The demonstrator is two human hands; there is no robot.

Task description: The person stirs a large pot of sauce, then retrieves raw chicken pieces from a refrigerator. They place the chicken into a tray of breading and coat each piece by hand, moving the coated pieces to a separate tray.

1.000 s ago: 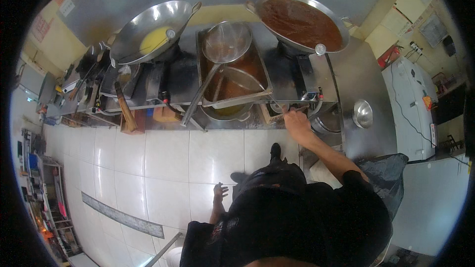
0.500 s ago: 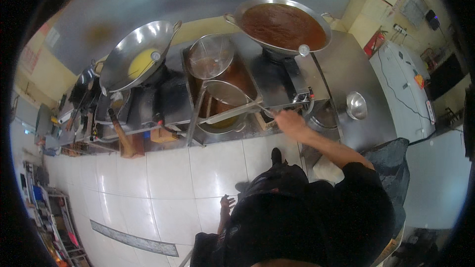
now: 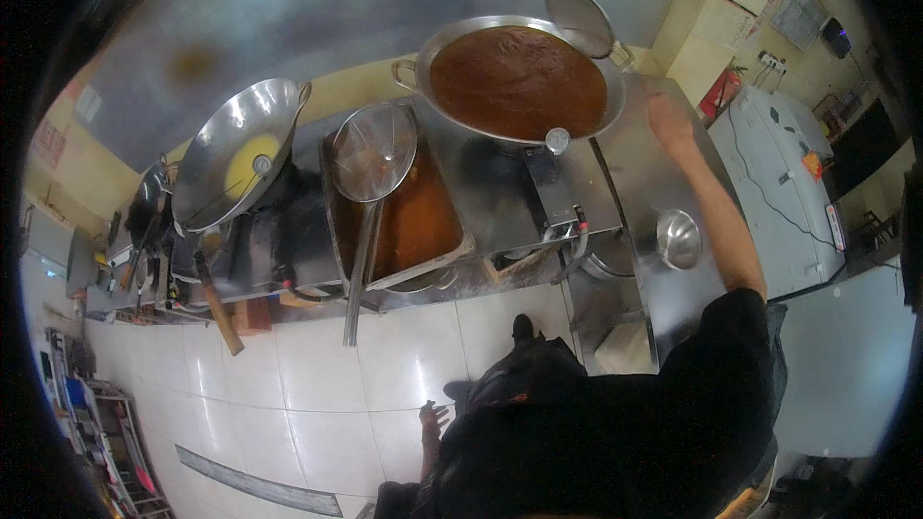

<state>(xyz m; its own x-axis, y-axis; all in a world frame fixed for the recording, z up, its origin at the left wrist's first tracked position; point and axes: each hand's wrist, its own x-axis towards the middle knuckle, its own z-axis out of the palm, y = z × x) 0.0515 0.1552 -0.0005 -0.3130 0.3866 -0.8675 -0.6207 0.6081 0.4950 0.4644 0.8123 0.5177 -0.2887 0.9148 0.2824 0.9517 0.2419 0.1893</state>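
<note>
My right hand (image 3: 671, 122) is stretched out past the right rim of a large wok (image 3: 615, 120) full of reddish-brown liquid. Its fingers are closed round the handle end of a round mesh skimmer (image 3: 580, 21), though the handle itself barely shows. Tilted up, the skimmer's mesh leans over the wok's back right rim. Low by my side hangs my left hand (image 3: 433, 421), empty, with its fingers apart. A second long-handled strainer (image 3: 375, 154) rests across a rectangular pan (image 3: 468, 242) of brown liquid, its handle jutting over the counter edge.
Another wok (image 3: 274, 101) with yellow liquid stands at left, a dial thermometer (image 3: 261, 164) in it. A second thermometer (image 3: 557, 140) sits on the large wok's front rim. A steel bowl (image 3: 679, 239) lies on the right counter. A wooden handle (image 3: 219, 308) sticks out over the front edge.
My right hand has carried the skimmer from above the rectangular pan to the back right of the large wok. The left hand still hangs down.
</note>
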